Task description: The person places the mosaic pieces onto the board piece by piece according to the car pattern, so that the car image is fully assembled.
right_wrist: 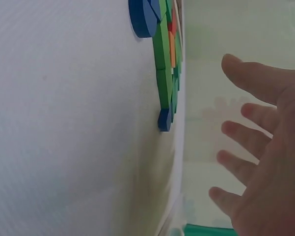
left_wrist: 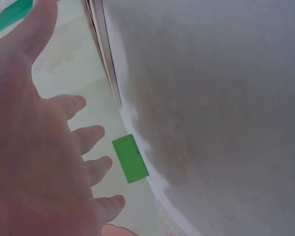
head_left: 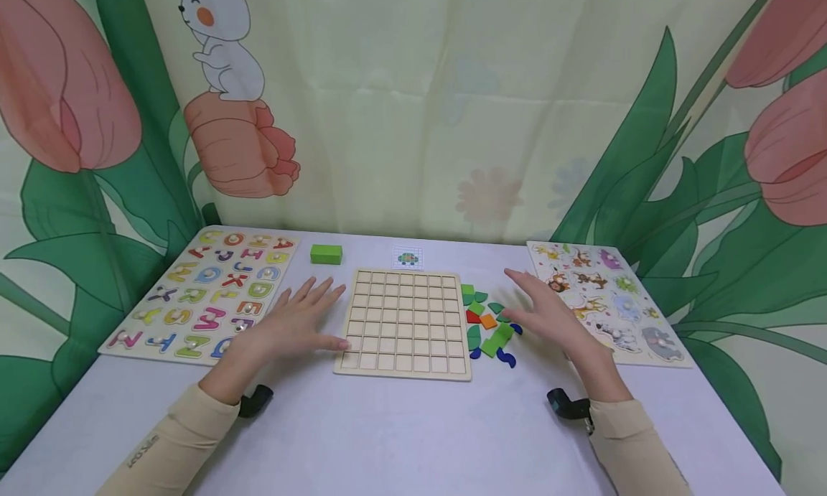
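Observation:
A square wooden grid board (head_left: 403,324) lies in the middle of the white table. My left hand (head_left: 291,325) hovers by its left edge, fingers spread, thumb tip overlapping the rim in the head view. Right of the board is a loose cluster of coloured pieces: green pieces (head_left: 497,339), a red piece (head_left: 473,316), an orange piece (head_left: 487,321) and dark blue curved pieces (head_left: 507,357). Over the right side of that cluster hangs my right hand (head_left: 549,313), fingers extended. Neither hand holds anything; both wrist views show the fingers spread apart.
A wooden alphabet puzzle (head_left: 213,295) lies at the left, an animal puzzle (head_left: 601,302) at the right. Behind the grid board are a green block (head_left: 326,254) and a small card with a turtle-like picture (head_left: 408,258). A printed curtain (head_left: 400,123) hangs along the table's back edge.

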Demonstrator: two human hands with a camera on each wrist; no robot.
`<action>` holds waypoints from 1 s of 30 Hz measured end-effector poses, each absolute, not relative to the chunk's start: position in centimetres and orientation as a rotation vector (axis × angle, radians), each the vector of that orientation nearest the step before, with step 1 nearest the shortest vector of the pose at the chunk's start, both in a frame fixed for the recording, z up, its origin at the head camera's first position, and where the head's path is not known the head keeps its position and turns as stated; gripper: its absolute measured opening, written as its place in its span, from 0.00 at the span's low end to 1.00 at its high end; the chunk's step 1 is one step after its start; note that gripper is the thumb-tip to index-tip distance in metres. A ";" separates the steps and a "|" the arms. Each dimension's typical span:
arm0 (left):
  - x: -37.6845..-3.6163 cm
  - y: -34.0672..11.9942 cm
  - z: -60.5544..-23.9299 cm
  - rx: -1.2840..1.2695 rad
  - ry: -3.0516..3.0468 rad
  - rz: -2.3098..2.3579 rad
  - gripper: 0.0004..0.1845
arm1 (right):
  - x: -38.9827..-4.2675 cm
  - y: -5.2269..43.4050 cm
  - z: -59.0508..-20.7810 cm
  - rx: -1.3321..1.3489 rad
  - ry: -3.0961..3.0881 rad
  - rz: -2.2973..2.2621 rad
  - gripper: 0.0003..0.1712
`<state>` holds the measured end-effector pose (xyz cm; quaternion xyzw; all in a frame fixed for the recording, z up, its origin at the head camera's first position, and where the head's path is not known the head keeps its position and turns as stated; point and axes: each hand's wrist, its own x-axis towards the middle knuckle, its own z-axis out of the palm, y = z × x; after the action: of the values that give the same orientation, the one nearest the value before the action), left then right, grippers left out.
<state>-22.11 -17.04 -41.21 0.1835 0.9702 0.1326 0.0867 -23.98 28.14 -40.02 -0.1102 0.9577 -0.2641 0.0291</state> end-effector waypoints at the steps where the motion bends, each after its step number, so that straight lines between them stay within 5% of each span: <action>1: -22.0 -17.0 -41.2 0.555 2.886 0.389 0.60 | -24.1 28.0 -40.1 -0.341 2.938 -0.829 0.46; 30: -22.0 -15.8 -41.3 0.620 2.744 0.310 0.61 | -26.8 26.4 -42.0 -0.238 2.830 -0.899 0.20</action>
<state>-22.00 -15.79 -41.33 0.2164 0.9578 0.1082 0.1552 -26.78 26.38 -42.02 -0.0795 0.9469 -0.3007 0.0811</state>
